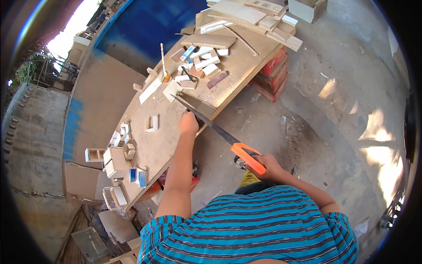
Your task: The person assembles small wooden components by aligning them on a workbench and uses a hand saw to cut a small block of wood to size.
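Observation:
My right hand [269, 169] is closed round the orange handle [248, 157] of a handsaw, at the front of my body. The saw's dark blade [215, 127] slants up and left across the table's near edge, its tip over a pale square of wood [172, 91]. Beside the blade, my left hand [189, 123] is closed in a fist at the table edge, arm stretched out. What it grips is hidden from view. A flat wood piece [200, 107] lies at the edge just beyond the blade.
On the wooden table [167, 136] are offcuts [206, 61], a small three-sided wooden frame [151, 124] and several little wooden furniture pieces [116, 162]. Stacked boards [250, 17] cover the far end. Red crates [271, 77] stand under the table's right side.

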The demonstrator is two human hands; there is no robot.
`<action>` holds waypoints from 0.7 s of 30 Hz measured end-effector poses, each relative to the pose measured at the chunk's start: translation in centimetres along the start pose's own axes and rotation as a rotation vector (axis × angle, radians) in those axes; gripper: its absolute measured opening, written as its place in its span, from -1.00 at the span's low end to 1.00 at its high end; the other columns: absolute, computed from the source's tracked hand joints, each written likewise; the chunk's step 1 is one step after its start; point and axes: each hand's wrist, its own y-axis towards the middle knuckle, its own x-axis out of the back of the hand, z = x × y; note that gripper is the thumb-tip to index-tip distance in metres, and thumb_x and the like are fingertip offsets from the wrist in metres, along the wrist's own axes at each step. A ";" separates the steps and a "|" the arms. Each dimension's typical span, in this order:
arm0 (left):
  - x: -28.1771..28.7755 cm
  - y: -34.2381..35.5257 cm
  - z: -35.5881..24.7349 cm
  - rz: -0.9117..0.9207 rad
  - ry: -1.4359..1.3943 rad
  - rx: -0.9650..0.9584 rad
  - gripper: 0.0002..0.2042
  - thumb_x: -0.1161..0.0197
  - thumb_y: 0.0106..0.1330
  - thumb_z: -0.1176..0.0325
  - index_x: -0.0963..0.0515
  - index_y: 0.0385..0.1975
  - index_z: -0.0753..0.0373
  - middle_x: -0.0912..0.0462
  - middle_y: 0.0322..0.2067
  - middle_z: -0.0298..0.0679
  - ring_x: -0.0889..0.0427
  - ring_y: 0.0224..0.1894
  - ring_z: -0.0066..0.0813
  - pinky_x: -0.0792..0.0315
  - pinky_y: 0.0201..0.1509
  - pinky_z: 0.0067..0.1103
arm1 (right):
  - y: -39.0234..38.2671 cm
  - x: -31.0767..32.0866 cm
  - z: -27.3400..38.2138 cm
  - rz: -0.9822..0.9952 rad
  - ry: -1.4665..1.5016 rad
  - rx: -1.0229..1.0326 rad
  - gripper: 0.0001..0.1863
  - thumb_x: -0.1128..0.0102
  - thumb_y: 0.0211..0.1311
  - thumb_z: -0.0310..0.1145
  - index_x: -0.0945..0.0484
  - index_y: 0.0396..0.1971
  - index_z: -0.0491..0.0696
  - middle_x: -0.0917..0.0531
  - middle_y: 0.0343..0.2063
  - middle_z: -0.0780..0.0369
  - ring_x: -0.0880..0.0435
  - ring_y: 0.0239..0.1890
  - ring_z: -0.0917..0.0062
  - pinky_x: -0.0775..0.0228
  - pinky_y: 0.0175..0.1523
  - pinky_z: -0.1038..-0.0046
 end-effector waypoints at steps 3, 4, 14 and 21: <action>-0.6 -1.1 -0.9 -0.015 0.032 0.020 -0.87 -0.22 0.10 0.37 -0.65 -0.44 0.26 -0.64 -0.24 -0.01 -0.63 -0.17 -0.09 -0.51 -0.09 -0.32 | -2.0 0.4 -0.5 -0.019 0.010 0.070 -0.78 -0.25 0.12 -0.18 -0.61 -0.37 -0.03 -0.64 -0.47 0.11 -0.61 -0.38 0.14 -0.44 -0.27 0.26; -1.0 -1.2 -0.8 -0.019 0.041 0.022 -0.86 -0.21 0.10 0.38 -0.64 -0.43 0.28 -0.64 -0.23 -0.01 -0.63 -0.17 -0.09 -0.51 -0.08 -0.32 | -2.3 0.3 -0.5 -0.022 0.019 0.090 -0.78 -0.25 0.12 -0.18 -0.61 -0.38 -0.03 -0.64 -0.47 0.11 -0.61 -0.37 0.15 -0.44 -0.28 0.26; -2.2 -1.5 0.2 -0.048 0.107 -0.018 -0.81 -0.19 0.08 0.45 -0.61 -0.31 0.32 -0.62 -0.13 -0.10 -0.58 -0.08 -0.13 -0.50 -0.03 -0.35 | -2.3 0.3 0.0 -0.025 0.024 0.095 -0.77 -0.27 0.11 -0.19 -0.60 -0.37 -0.03 -0.64 -0.46 0.09 -0.61 -0.36 0.13 -0.45 -0.26 0.29; -6.9 1.0 4.3 -0.001 -0.667 0.111 -0.80 -0.16 0.07 0.39 -0.62 -0.31 0.21 -0.61 -0.15 -0.13 -0.57 -0.07 -0.18 -0.51 -0.04 -0.37 | 3.8 -1.3 1.0 0.017 0.067 0.104 -0.72 -0.26 0.12 -0.16 -0.60 -0.31 -0.07 -0.62 -0.49 0.04 -0.59 -0.38 0.07 -0.44 -0.28 0.26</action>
